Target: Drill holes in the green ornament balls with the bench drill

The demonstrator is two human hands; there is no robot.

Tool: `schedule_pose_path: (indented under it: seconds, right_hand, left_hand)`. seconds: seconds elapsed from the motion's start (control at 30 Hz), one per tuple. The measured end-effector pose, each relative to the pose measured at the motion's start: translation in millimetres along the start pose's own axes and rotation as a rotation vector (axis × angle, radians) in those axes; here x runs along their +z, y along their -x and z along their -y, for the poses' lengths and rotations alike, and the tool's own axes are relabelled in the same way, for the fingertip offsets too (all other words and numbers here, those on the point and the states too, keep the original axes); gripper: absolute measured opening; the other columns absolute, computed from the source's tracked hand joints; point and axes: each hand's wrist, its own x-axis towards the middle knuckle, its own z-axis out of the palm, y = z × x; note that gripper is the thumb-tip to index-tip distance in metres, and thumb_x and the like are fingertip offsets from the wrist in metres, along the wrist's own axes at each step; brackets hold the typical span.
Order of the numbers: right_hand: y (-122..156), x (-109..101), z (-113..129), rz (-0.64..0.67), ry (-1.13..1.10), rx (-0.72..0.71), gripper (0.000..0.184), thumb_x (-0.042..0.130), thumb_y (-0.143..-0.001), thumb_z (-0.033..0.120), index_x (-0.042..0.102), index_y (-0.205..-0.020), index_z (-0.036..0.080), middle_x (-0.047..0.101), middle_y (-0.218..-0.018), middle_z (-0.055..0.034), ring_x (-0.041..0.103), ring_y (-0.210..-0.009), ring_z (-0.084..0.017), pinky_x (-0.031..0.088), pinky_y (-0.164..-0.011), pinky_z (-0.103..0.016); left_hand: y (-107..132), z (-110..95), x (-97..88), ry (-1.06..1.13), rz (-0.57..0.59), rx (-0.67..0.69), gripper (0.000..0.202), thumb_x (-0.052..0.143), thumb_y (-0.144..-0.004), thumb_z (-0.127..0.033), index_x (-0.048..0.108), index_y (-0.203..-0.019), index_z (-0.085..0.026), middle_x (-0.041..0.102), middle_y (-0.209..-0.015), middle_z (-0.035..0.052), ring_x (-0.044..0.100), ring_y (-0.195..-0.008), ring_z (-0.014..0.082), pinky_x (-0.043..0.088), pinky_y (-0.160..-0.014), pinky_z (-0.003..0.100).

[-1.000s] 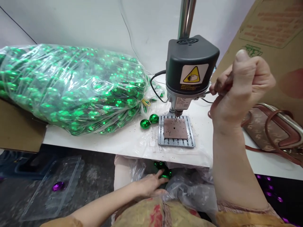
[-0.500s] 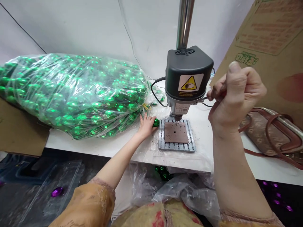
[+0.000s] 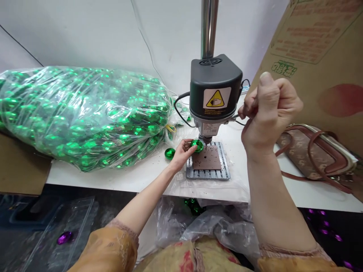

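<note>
Glossy green faceted bauble (image 3: 197,146), light and slick-looking, pinched at its rim by left hand (image 3: 183,151) at 11 o'clock of brown drill plate (image 3: 207,160). Right hand (image 3: 269,109) clenched on thin lever (image 3: 236,118).

A bench drill (image 3: 215,90) stands on the table (image 3: 85,178) between a plastic sack (image 3: 79,117) and a handbag (image 3: 314,153).

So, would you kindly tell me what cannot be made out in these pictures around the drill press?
In the head view:
The drill bit's tip: hidden by the green bauble in the left hand.
Whatever the right hand pinches: hidden by its own fingers.
The clear plastic bag: its left end is cut off by the picture's edge.
The steel column: its top is cut off by the upper edge.
</note>
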Motion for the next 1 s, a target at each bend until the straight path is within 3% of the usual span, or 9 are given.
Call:
schedule_pose_path:
  seconds: [0.23,0.4,0.6,0.67,0.83,1.0]
  right_hand:
    - [0,0,-1,0.013,0.039,-0.003,0.053,0.074,-0.084,0.053,0.038,-0.06,0.023,0.04,-0.049,0.0081,0.034,-0.042,-0.005,0.026,-0.041,-0.027]
    - [0,0,-1,0.019,0.109,-0.008,0.056,0.068,-0.086,0.062,0.034,-0.062,0.024,0.037,-0.05,0.0074,0.031,-0.044,-0.006,0.027,-0.043,-0.028]
    - [0,-1,-2,0.015,0.082,-0.014,0.056,0.071,-0.083,0.062,0.036,-0.061,0.024,0.038,-0.05,0.0079,0.032,-0.044,-0.006,0.027,-0.044,-0.028]
    - [0,-1,-2,0.015,0.061,-0.012,0.056,0.073,-0.083,0.06,0.036,-0.06,0.024,0.038,-0.049,0.008,0.032,-0.043,-0.005,0.026,-0.043,-0.028]
    - [0,-1,-1,0.024,0.072,0.004,0.057,0.072,-0.083,0.06,0.035,-0.06,0.024,0.038,-0.05,0.0073,0.034,-0.043,-0.006,0.027,-0.042,-0.028]
    - [1,-4,-2,0.043,0.053,-0.007,0.053,0.073,-0.086,0.053,0.036,-0.06,0.024,0.039,-0.05,0.0076,0.035,-0.043,-0.006,0.028,-0.042,-0.027]
  left_hand:
    - [6,14,8.0,-0.11,0.027,0.03,0.059,0.086,-0.077,-0.06,0.062,-0.113,-0.02,0.072,-0.111,0.0071,0.067,-0.112,0.0227,0.05,-0.103,0.039]
    - [8,17,14.6,-0.15,0.05,0.046,0.058,0.084,-0.079,-0.061,0.06,-0.112,-0.02,0.071,-0.113,0.0087,0.067,-0.113,0.0246,0.051,-0.102,0.04]
    - [12,19,16.7,-0.186,0.087,0.113,0.058,0.086,-0.078,-0.057,0.062,-0.116,-0.02,0.071,-0.122,0.0107,0.066,-0.123,0.0288,0.048,-0.111,0.045]
    - [14,17,15.7,-0.238,0.126,0.134,0.06,0.087,-0.077,-0.055,0.064,-0.121,-0.021,0.07,-0.13,0.0115,0.062,-0.133,0.0322,0.043,-0.118,0.049]
    - [19,14,14.5,-0.358,0.179,0.151,0.059,0.088,-0.078,-0.049,0.068,-0.128,-0.024,0.066,-0.144,0.0127,0.033,-0.16,0.0375,0.025,-0.131,0.056]
    - [19,18,16.6,-0.295,0.208,0.144,0.064,0.087,-0.079,-0.047,0.063,-0.134,-0.024,0.063,-0.149,0.0128,0.036,-0.159,0.0357,0.024,-0.132,0.055]
